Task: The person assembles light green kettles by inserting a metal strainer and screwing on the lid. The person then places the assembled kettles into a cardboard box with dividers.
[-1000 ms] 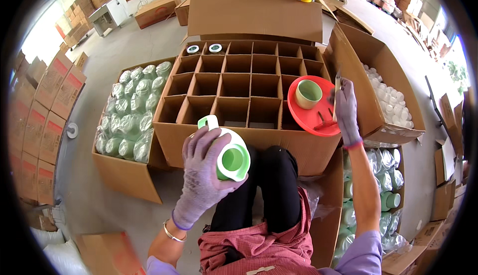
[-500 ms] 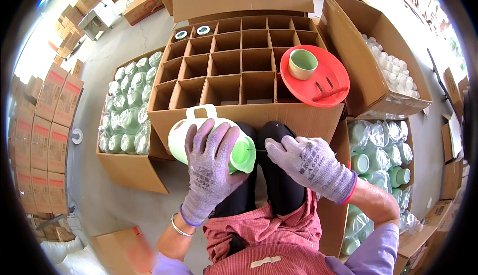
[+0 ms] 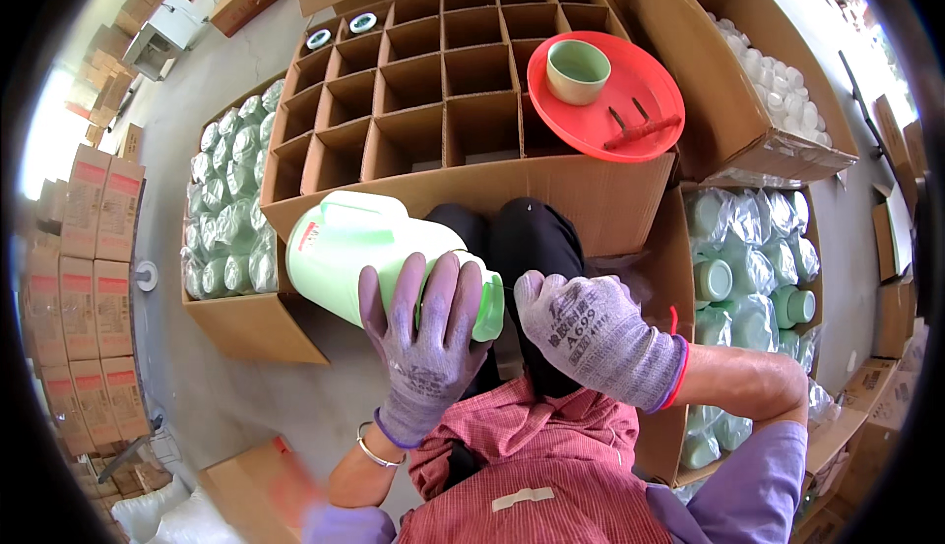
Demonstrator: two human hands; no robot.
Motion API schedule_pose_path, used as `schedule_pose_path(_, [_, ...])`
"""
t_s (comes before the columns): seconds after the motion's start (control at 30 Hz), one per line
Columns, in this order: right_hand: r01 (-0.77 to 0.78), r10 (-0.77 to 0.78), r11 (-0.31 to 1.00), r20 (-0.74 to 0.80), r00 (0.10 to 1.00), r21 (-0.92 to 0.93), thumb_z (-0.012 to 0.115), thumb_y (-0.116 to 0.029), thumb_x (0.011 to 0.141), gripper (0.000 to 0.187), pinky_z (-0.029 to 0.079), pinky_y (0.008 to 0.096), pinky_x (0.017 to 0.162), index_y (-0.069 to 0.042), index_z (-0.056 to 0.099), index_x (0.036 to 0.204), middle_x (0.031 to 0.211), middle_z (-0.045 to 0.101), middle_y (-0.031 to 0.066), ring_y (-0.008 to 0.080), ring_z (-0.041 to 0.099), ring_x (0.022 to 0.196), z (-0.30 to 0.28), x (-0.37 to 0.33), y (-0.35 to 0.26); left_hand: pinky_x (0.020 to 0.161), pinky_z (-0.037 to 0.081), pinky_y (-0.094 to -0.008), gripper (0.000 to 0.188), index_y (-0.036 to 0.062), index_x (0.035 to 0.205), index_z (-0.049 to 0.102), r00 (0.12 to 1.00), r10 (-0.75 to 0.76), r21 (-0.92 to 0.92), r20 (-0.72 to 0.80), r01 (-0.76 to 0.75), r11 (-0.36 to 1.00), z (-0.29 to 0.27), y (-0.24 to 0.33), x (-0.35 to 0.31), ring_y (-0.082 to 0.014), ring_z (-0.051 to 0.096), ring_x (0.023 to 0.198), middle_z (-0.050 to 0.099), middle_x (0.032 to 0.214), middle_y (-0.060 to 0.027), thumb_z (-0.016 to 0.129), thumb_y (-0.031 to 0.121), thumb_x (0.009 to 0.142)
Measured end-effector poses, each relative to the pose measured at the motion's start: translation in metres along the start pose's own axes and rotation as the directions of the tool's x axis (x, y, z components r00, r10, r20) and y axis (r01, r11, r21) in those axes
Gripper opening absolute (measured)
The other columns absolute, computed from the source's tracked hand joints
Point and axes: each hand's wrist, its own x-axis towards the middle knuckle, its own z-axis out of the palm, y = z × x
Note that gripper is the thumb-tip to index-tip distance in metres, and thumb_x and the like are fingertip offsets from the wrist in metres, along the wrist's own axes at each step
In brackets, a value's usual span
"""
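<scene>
A pale green jug (image 3: 359,258) lies tilted on its side above my lap, its spout end toward the right and its handle on the far side. My left hand (image 3: 423,347), in a grey-purple glove, grips it around the neck with the fingers spread over it. My right hand (image 3: 600,332), gloved the same way, is closed in a fist just right of the spout. A thin metal rod (image 3: 509,288) runs between that fist and the jug's mouth. Its grip is hidden inside the fist, and the mouth's inside is out of sight.
Ahead stands a divided carton (image 3: 409,140) with two lidded items in its far left cells. On it rest a red round tray (image 3: 600,116), a green-lined cup (image 3: 579,69) and a red-handled tool (image 3: 645,132). Boxes of wrapped green parts (image 3: 231,190) and white pieces (image 3: 778,81) flank it.
The jug has turned so its mouth faces right instead of toward me, and its side now shows. My left hand has moved slightly lower; my right fist has rotated beside the spout.
</scene>
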Motion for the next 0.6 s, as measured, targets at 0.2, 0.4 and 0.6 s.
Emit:
schedule_pose_path(0.2, [0.078, -0.060, 0.815, -0.049, 0.997, 0.574, 0.061, -0.007, 0.083, 0.012, 0.054, 0.0374, 0.056, 0.003, 0.056, 0.087, 0.063, 0.060, 0.0134, 0.0329, 0.067, 0.063, 0.013, -0.008, 0.012, 0.113, 0.026, -0.0626, 0.046, 0.0164, 0.117, 0.064, 0.999, 0.015, 0.063, -0.034, -0.013, 0.998, 0.009, 0.006, -0.027, -0.0252, 0.049, 0.121, 0.055, 0.124, -0.0019, 0.078, 0.027, 0.075])
schedule_pose_path(0.4, [-0.044, -0.246, 0.583, 0.227, 0.942, 0.812, 0.056, -0.015, 0.093, 0.022, 0.056, 0.0423, 0.075, 0.004, 0.068, 0.091, 0.082, 0.069, 0.0228, 0.0362, 0.070, 0.080, 0.021, 0.000, 0.017, 0.111, 0.026, -0.0643, 0.046, 0.0110, 0.116, 0.058, 0.995, -0.076, 0.111, -0.062, 0.083, 0.990, 0.019, 0.010, -0.048, -0.0303, 0.042, 0.122, 0.050, 0.126, -0.0085, 0.075, 0.036, 0.081])
schedule_pose_path(0.6, [-0.720, -0.397, -0.023, 0.655, 0.643, 0.694, 0.046, -0.025, 0.102, 0.034, 0.056, 0.0265, 0.048, 0.003, 0.064, 0.095, 0.067, 0.069, 0.0083, 0.0143, 0.066, 0.051, 0.028, 0.009, 0.002, 0.111, 0.028, -0.0656, 0.052, 0.0094, 0.122, 0.053, 0.993, -0.052, 0.132, -0.108, 0.066, 0.989, 0.020, 0.010, -0.057, -0.0337, 0.041, 0.123, 0.049, 0.129, -0.0095, 0.073, 0.039, 0.084])
